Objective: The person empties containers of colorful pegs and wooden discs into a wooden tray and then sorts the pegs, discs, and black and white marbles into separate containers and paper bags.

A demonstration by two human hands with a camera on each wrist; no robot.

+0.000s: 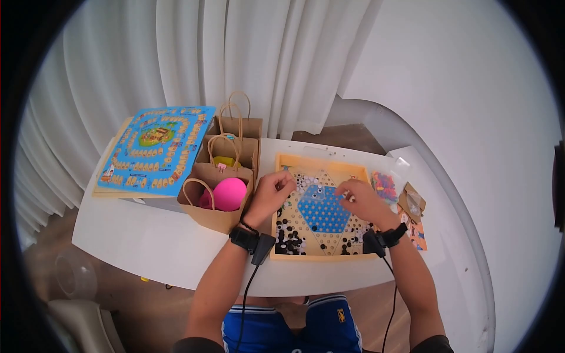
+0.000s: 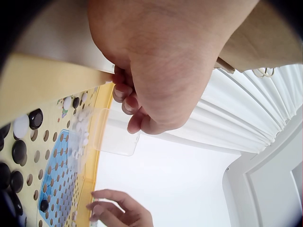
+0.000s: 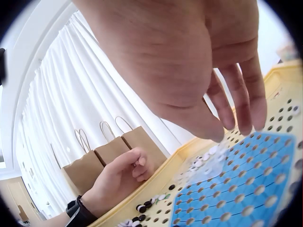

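A wooden-framed game board (image 1: pixel 273 238) has a blue hexagon (image 1: pixel 322 212) printed on its pale, hole-covered face. Near its left rim my left hand (image 1: pixel 273 191) is raised, fingers curled and thumb against them, with nothing visible in the grip. My right hand (image 1: pixel 362 200) hovers over the right side, its fingers fairly straight and slightly parted in the right wrist view. A clear plastic container (image 3: pixel 208 170) lies among white pieces (image 3: pixel 201 161), just below the right thumb. Black pieces (image 2: pixel 19 152) and white ones gather at the board's left near corner.
Brown paper bags (image 1: pixel 206 220) stand left of the board, one holding a pink round thing (image 1: pixel 229 194). Behind them a blue path-game board (image 1: pixel 156 147) lies on the white table (image 1: pixel 141 235). A bag of colourful pieces (image 1: pixel 384 187) and an opened brown packet (image 1: pixel 412 200) lie at the right.
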